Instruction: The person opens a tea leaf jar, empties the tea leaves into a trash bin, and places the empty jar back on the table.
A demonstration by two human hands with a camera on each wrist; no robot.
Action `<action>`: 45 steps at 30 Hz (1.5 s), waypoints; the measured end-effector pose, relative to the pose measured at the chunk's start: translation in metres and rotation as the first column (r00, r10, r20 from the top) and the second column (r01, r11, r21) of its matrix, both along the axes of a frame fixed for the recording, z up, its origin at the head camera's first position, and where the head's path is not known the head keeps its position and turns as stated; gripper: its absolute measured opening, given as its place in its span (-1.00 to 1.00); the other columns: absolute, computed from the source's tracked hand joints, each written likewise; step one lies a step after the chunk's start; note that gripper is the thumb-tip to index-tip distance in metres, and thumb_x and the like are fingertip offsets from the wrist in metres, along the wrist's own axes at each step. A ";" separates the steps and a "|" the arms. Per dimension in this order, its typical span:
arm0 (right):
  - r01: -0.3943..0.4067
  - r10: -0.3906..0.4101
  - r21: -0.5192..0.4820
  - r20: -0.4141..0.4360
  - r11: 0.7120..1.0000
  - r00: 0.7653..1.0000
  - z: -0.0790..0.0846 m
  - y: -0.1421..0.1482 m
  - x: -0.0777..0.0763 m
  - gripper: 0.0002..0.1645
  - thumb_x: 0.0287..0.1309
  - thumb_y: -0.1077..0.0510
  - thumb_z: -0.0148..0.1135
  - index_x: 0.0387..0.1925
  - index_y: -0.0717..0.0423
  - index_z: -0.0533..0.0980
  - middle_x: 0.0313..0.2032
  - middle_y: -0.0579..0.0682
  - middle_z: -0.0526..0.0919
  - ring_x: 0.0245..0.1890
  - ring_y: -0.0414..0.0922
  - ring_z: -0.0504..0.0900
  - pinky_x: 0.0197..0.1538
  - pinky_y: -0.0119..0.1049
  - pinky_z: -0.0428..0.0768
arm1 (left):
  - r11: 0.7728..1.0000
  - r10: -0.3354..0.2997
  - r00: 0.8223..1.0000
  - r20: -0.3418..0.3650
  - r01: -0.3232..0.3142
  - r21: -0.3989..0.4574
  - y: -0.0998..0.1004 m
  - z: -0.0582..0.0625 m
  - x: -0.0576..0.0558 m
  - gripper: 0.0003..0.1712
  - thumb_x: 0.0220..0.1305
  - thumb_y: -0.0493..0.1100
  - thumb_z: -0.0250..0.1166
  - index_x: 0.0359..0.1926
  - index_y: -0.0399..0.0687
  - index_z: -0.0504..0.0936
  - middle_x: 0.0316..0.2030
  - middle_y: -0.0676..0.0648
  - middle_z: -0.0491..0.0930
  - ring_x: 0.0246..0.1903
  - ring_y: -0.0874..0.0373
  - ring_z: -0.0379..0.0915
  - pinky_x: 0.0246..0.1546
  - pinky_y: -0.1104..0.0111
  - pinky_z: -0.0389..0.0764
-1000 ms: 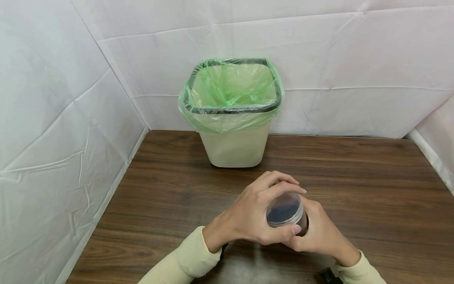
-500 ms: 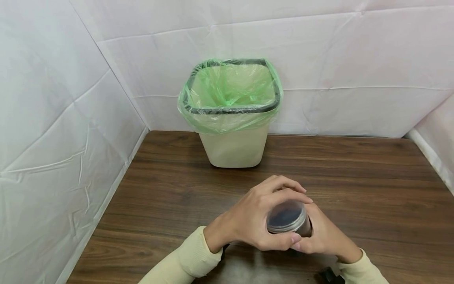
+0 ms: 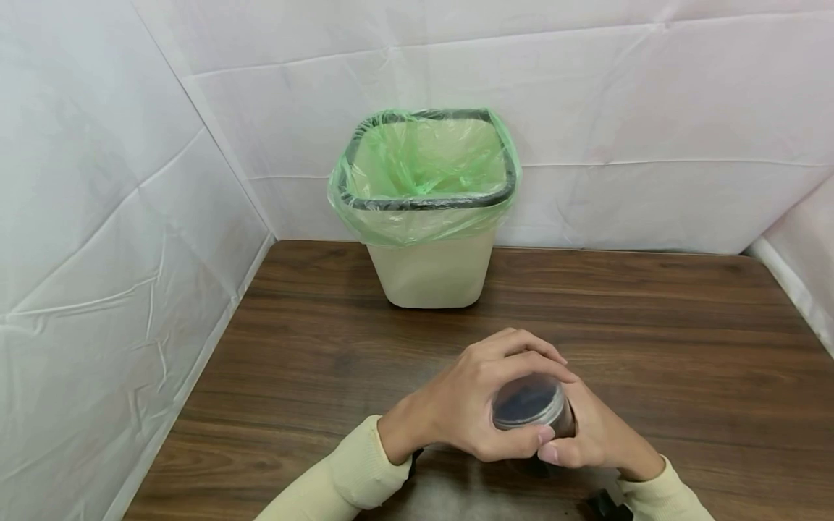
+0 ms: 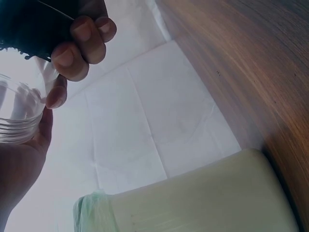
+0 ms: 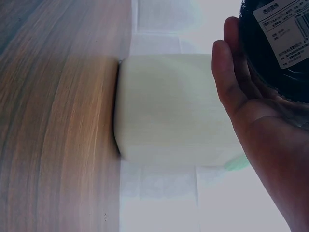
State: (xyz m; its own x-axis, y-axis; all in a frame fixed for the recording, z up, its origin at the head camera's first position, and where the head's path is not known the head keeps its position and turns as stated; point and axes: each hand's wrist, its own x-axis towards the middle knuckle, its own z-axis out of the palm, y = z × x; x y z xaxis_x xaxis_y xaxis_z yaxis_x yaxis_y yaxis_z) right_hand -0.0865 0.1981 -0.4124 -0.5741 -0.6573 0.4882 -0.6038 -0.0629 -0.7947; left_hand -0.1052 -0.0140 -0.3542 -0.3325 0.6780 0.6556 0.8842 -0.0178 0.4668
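A clear round jar (image 3: 525,402), ridged around its wall, is held between both hands above the front of the table. My left hand (image 3: 472,401) arches over its clear end, thumb on the near side and fingers on the far side. From the right, my right hand (image 3: 596,434) grips the darker end. That end is a black lid (image 5: 263,53) with a knurled edge and a printed label (image 5: 289,38), seen in the right wrist view. In the left wrist view, fingertips (image 4: 70,60) lie against the lid's edge beside the clear, ridged part.
A cream waste bin (image 3: 433,275) stands at the back of the brown wooden table (image 3: 651,325). A green plastic bag (image 3: 417,226) lines it and folds over its dark rim. White fabric walls (image 3: 651,108) rise behind and beside the table.
Both hands, with the jar between them, have shifted slightly to the right and nearer to me. The left hand's grip looks much the same; the bin has stayed put.
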 end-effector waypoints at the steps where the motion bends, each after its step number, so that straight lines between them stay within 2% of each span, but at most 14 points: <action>1: 0.001 -0.001 -0.001 0.000 1.000 1.000 0.000 0.000 0.000 -0.35 0.07 0.09 0.29 0.17 0.26 0.36 -0.08 0.07 0.58 -0.19 -0.05 0.62 -0.17 -0.21 0.62 | 1.000 0.003 1.000 -0.004 -0.003 0.005 0.000 0.000 0.000 -0.50 0.12 -0.06 0.38 0.10 -0.09 0.65 0.09 -0.02 0.53 0.13 0.35 0.37 0.15 0.48 0.41; 10: -0.012 0.012 -0.004 0.026 1.000 1.000 0.000 -0.003 -0.001 -0.33 0.07 0.08 0.30 0.19 0.25 0.35 -0.08 0.06 0.57 -0.19 -0.04 0.62 -0.15 -0.19 0.63 | 0.998 0.035 0.999 -0.021 -0.034 0.048 0.001 -0.002 0.000 -0.57 0.12 -0.07 0.34 0.02 -0.09 0.67 -0.01 0.00 0.56 0.05 0.34 0.42 0.10 0.49 0.44; 14: -0.003 0.003 0.002 0.034 1.000 0.999 0.000 -0.004 -0.001 -0.41 0.08 0.08 0.29 0.14 0.21 0.41 -0.12 0.03 0.60 -0.22 -0.05 0.63 -0.20 -0.19 0.64 | 0.997 0.054 0.998 -0.023 -0.052 0.060 0.002 -0.003 0.000 -0.59 0.11 -0.08 0.33 0.00 -0.09 0.67 -0.02 0.00 0.57 0.03 0.34 0.42 0.10 0.49 0.44; 22: 0.058 -0.057 0.019 -0.023 0.998 0.998 -0.002 -0.008 -0.002 -0.59 0.09 0.06 0.32 -0.01 0.08 0.50 -0.23 -0.08 0.65 -0.33 -0.14 0.64 -0.33 -0.24 0.63 | 0.991 0.105 0.994 -0.020 -0.103 0.084 0.004 -0.007 -0.002 -0.62 0.07 -0.07 0.31 -0.06 -0.06 0.67 -0.08 0.01 0.58 -0.01 0.31 0.43 0.04 0.52 0.47; 25: 0.075 -0.075 0.025 -0.025 0.997 0.997 -0.001 -0.009 -0.002 -0.59 -0.04 0.16 0.34 -0.07 0.06 0.51 -0.28 -0.11 0.65 -0.38 -0.18 0.64 -0.36 -0.26 0.63 | 0.988 0.128 0.991 -0.025 -0.125 0.091 0.004 -0.008 -0.002 -0.64 0.06 -0.08 0.31 -0.08 -0.06 0.67 -0.10 0.02 0.59 -0.03 0.31 0.43 0.03 0.53 0.47; 30: 0.165 -0.164 0.083 -0.017 0.983 0.986 0.003 -0.009 0.001 -0.48 -0.25 0.27 0.44 -0.13 0.05 0.52 -0.29 -0.12 0.66 -0.41 -0.20 0.64 -0.38 -0.27 0.64 | 0.982 0.168 0.985 -0.034 -0.164 0.088 0.004 -0.008 -0.001 -0.66 0.08 -0.08 0.32 -0.10 -0.05 0.68 -0.11 0.03 0.59 -0.04 0.30 0.44 0.03 0.53 0.47; 36: 0.297 -0.291 0.132 -0.064 0.946 0.955 0.006 -0.011 0.006 -0.34 -0.32 0.30 0.50 -0.03 0.03 0.50 -0.22 -0.14 0.65 -0.36 -0.21 0.65 -0.35 -0.28 0.65 | 0.969 0.235 0.971 -0.045 -0.231 0.083 0.006 -0.008 -0.001 -0.67 0.07 -0.06 0.32 -0.12 -0.06 0.67 -0.11 0.05 0.59 -0.03 0.29 0.44 0.05 0.52 0.45; 40: 0.404 -0.386 0.150 -0.136 0.902 0.912 0.006 -0.013 0.008 -0.12 -0.34 0.26 0.55 0.18 0.06 0.46 -0.13 -0.14 0.64 -0.29 -0.21 0.64 -0.31 -0.28 0.65 | 0.955 0.287 0.957 -0.048 -0.282 0.088 0.008 -0.010 -0.001 -0.67 0.09 -0.05 0.32 -0.11 -0.06 0.66 -0.10 0.04 0.58 -0.05 0.27 0.44 0.04 0.52 0.44; 45: 0.531 -0.494 0.170 -0.218 0.830 0.842 0.005 -0.015 0.010 0.18 -0.43 0.20 0.59 0.40 0.13 0.34 -0.03 -0.09 0.63 -0.21 -0.19 0.63 -0.22 -0.25 0.65 | 0.936 0.347 0.936 -0.051 -0.343 0.085 0.009 -0.012 -0.001 -0.67 0.15 -0.04 0.31 -0.08 -0.06 0.65 -0.08 0.02 0.56 -0.08 0.24 0.44 0.00 0.51 0.43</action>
State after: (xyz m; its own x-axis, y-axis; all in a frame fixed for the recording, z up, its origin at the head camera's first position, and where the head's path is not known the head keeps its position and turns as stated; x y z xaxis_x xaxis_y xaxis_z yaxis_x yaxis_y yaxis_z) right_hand -0.0765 0.1830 -0.4078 -0.7851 -0.3887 0.4823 -0.6186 0.4518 -0.6428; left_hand -0.1059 -0.0053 -0.3658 -0.4933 0.4781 0.7267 0.8698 0.2614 0.4184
